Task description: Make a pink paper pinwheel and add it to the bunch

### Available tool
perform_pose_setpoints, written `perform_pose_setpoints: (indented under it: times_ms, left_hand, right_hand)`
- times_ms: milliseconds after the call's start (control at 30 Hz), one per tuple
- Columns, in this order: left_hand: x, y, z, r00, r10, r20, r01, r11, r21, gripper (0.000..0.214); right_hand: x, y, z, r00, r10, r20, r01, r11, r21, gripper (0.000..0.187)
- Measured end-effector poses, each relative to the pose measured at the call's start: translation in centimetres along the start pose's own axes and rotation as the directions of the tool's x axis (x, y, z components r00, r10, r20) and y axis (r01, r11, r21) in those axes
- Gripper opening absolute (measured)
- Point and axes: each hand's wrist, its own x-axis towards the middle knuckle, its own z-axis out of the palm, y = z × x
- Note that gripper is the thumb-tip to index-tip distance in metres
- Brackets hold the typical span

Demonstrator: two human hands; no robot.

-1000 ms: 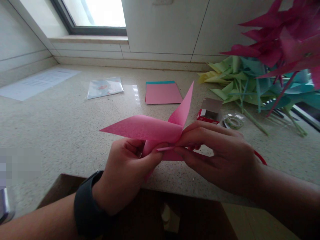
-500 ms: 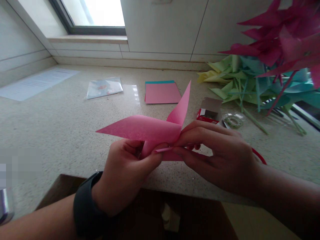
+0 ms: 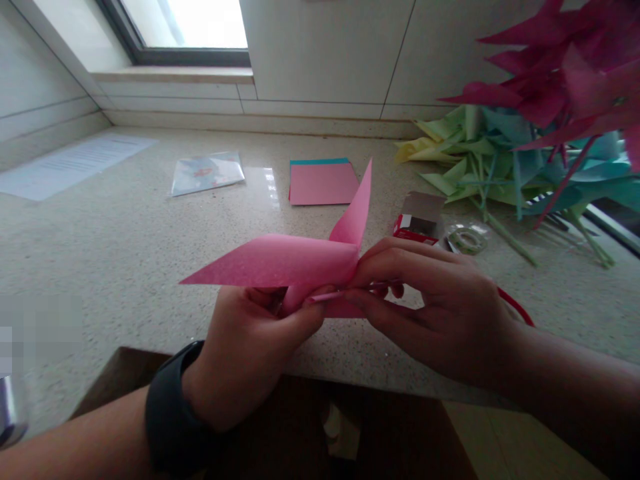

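Between my hands, over the counter's front edge, is a pink paper pinwheel (image 3: 285, 259). One pointed blade reaches left and another stands up. My left hand (image 3: 260, 343) is closed on its lower part, the thumb pressed against a thin pink paper stick (image 3: 326, 296) behind the pinwheel. My right hand (image 3: 425, 293) pinches the pinwheel near its centre together with the stick, fingers above and thumb below. The stick runs sideways under my right fingers. My fingers hide the joint between stick and paper.
A stack of square coloured paper (image 3: 324, 184) lies further back, left of an open red box (image 3: 415, 229) and a tape roll (image 3: 467, 239). Finished pinwheels (image 3: 540, 87) in several colours pile up at right. A clear packet (image 3: 209, 174) and a printed sheet (image 3: 75, 163) lie left.
The pinwheel has tilted slightly, its left blade tip dropping and moving left and the upright blade shifting left. Both hands keep their hold almost in place.
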Motion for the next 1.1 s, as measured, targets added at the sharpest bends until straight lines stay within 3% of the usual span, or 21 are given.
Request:
perform_pose_setpoints:
  times_ms: [367, 633, 967, 1100]
  left_hand:
    - [-0.2, -0.17, -0.18, 1.0, 0.018, 0.013, -0.019, 1.0, 0.017, 0.016]
    - [-0.34, -0.14, -0.21, 0.999, -0.001, 0.051, 0.006, 0.997, -0.08, 0.019]
    - [-0.33, 0.15, -0.02, 0.999, 0.04, 0.031, -0.041, 0.998, 0.038, 0.012]
    - [-0.24, 0.43, 0.17, 0.994, 0.06, 0.095, -0.061, 0.998, 0.008, 0.017]
  right_hand:
    - [0.13, 0.01, -0.04, 0.999, 0.029, 0.018, -0.03, 0.999, 0.027, 0.006]
    - [0.11, 0.05, 0.03, 0.998, 0.057, 0.04, -0.059, 0.997, 0.044, 0.005]
    - [0.06, 0.4, 0.11, 0.993, 0.11, 0.042, -0.112, 0.992, 0.051, 0.006]
    - [0.1, 0.44, 0.18, 0.992, 0.122, 0.021, -0.123, 0.991, 0.053, 0.007]
